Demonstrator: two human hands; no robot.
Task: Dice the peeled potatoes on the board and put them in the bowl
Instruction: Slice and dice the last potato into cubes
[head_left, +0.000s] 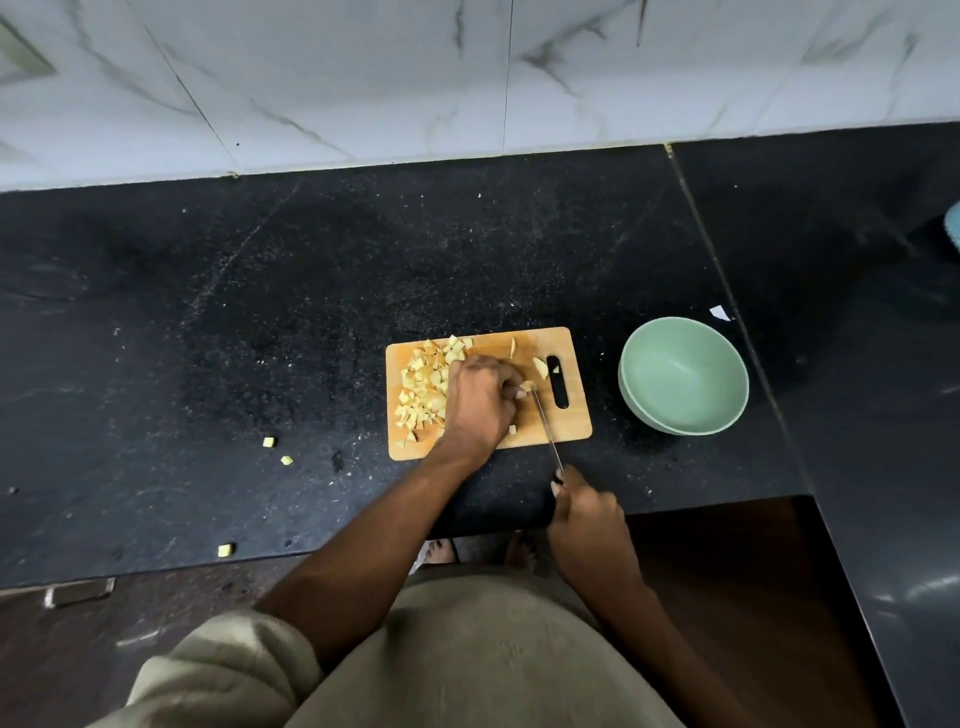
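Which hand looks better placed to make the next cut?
Probably the right hand: it grips the knife, whose blade lies beside the potato piece that the left hand steadies on the board.

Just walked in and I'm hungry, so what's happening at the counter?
A person is dicing peeled potato on a wooden cutting board. The left hand holds a small potato piece steady while the right hand grips a knife, its blade set against that piece. A pile of diced potato sits on the board's left side. The green bowl beside the board holds nothing yet, and a few stray cubes lie on the black counter.
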